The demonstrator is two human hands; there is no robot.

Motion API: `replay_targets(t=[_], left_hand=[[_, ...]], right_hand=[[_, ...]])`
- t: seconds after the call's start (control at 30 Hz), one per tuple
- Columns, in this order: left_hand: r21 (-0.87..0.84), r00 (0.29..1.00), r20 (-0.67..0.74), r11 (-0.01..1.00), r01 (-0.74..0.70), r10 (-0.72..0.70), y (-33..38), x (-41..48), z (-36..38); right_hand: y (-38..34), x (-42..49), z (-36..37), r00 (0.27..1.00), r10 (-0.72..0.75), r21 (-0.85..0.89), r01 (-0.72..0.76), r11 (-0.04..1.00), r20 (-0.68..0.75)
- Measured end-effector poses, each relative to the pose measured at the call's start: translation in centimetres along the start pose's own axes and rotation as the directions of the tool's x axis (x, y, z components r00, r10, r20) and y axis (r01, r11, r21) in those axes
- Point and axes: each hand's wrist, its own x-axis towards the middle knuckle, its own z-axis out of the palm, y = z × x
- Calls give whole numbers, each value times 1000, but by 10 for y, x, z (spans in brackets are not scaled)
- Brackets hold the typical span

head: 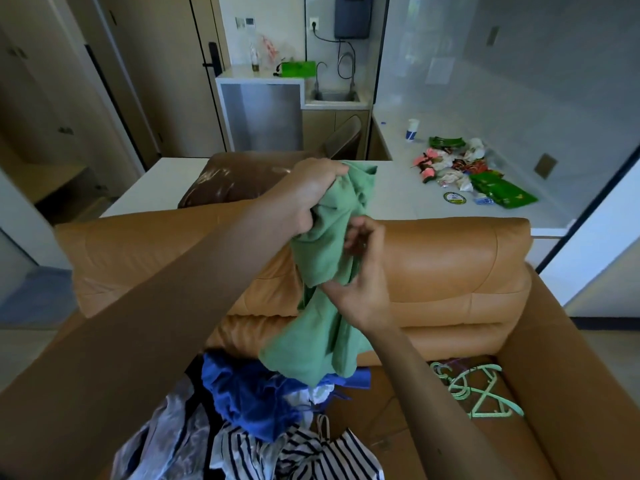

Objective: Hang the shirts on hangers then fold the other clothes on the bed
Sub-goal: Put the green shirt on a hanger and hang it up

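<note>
left grip (308, 195) and right grip (360, 282) clutch the green shirt (318, 327) over clothes (256, 396) piled on the sofa (450, 265).

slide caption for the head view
Left hand and right hand grip a green garment over a tan sofa holding a clothes pile and green hangers

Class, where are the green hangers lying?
Head view, lower right: the green hangers lie on the sofa seat, right of the blue garment.

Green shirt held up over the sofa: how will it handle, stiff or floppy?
Likely floppy: the green shirt bunches in the left hand and hangs in loose folds below the right hand. Probably light: its hem drapes freely over the clothes pile.
</note>
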Motion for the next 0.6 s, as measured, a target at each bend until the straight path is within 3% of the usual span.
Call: replay_targets(t=[0.07, 0.2, 0.27, 0.3, 0.37, 0.47, 0.53, 0.6], left_hand=[[-45, 1000, 8, 999, -23, 23, -4, 0, 2], [-47, 998, -43, 998, -53, 51, -12, 4, -6], [199, 979, -139, 973, -119, 148, -17, 5, -14], [365, 953, -138, 908, -206, 271, -19, 4, -18], [486, 869, 94, 740, -465, 485, -23, 0, -24], [537, 757, 516, 536, -651, 402, -30, -8, -22], [615, 697, 591, 332, -715, 406, -38, -5, -22], [633, 671, 607, 252, -732, 426, -43, 0, -22]], right_hand=[[-4, 9, 0, 999, -23, 36, 22, 999, 46], [-6, 29, -12, 999, 21, 111, -17, 994, -31], [-3, 38, -19, 997, 71, 67, -71, 995, -1], [1, 43, -20, 993, 119, 22, -119, 993, 15], [7, 49, -23, 979, 203, -72, -200, 977, 33], [12, 53, -28, 962, 263, -174, -247, 953, 76], [11, 52, -32, 953, 285, -185, -264, 947, 100], [12, 49, -36, 941, 311, -186, -284, 941, 133]])
